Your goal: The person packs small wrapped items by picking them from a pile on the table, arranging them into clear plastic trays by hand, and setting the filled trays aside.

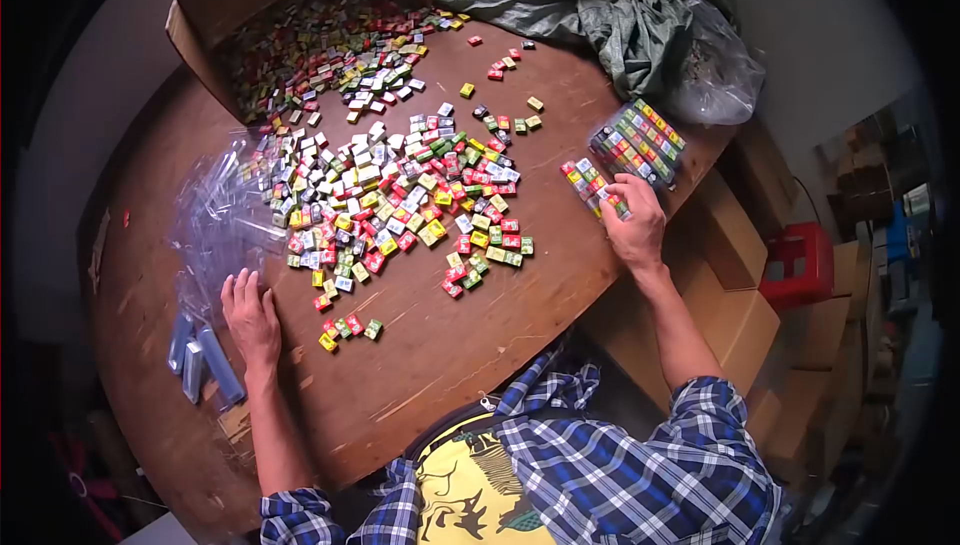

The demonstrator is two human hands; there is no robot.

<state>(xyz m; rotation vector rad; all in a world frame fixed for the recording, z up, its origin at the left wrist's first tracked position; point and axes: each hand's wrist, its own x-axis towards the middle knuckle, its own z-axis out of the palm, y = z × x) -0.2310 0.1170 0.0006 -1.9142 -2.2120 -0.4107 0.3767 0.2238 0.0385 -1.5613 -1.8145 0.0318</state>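
Note:
Many small coloured boxes (400, 185) lie in a loose pile on the brown table (440, 355). At the right, my right hand (634, 222) has its fingers closed on a short row of these boxes (583, 180), which lies on the table. Just beyond it several packed rows of boxes (640, 140) lie side by side. My left hand (251, 320) rests at the left with its fingers apart, touching the edge of clear plastic sleeves (215, 215). Near its wrist are flat bluish plastic strips (220, 365). A few loose boxes (350, 326) lie between my hands, nearer the left.
A tipped cardboard box (205, 55) spills more small boxes at the back left. Green sheeting (610, 35) and a clear bag (715, 75) are at the back right. Open cartons (720, 315) and a red stool (800, 265) stand beyond the table's right edge.

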